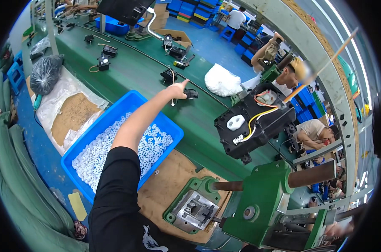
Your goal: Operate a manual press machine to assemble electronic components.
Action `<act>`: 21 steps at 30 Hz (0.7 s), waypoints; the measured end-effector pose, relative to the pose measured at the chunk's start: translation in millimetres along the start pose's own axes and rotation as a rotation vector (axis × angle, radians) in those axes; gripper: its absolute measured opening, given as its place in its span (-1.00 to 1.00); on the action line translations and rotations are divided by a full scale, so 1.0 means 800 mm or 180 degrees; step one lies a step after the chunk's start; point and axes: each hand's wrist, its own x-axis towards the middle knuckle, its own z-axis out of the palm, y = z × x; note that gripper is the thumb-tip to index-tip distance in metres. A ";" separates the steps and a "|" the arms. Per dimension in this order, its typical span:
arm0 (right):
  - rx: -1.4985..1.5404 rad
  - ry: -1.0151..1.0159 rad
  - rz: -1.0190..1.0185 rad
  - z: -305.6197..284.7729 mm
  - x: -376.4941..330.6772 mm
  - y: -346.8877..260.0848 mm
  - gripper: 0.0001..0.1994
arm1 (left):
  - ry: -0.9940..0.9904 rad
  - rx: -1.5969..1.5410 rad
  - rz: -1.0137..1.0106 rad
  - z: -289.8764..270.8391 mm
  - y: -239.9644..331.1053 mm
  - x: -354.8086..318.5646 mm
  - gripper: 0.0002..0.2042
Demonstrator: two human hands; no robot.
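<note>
Green, long counter [127,69] crosses the workshop on my remote feed. Left hand [176,90] reaches over it: one digit juts out, the others look bunched. I can't tell if they pinch the small black plastic part [191,93] right at them, mid-counter. Right hand: not visible to me. Just beyond the fingers, black boxy module [168,76] with pale wire. Under the forearm, blue rectangular plastic tub [131,101] with many small white oval pieces [91,161], overlapping the counter's near edge. Rightward, big black plastic housing [264,122] with yellow wire, support unclear; below it, green metal press [261,197].
</note>
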 end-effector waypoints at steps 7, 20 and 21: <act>0.0015 -0.0017 0.0014 0.004 0.012 0.010 -0.61 | -0.1026 0.0746 0.0337 0.011 0.106 -0.002 -0.25; 0.0401 -0.0118 -0.0106 0.002 0.009 0.015 -0.57 | -0.1453 0.2185 0.1346 0.060 0.128 -0.077 -0.09; 0.0383 -0.0108 -0.0141 0.002 0.007 0.009 -0.57 | -0.1278 0.2022 0.1490 0.055 0.137 -0.083 -0.07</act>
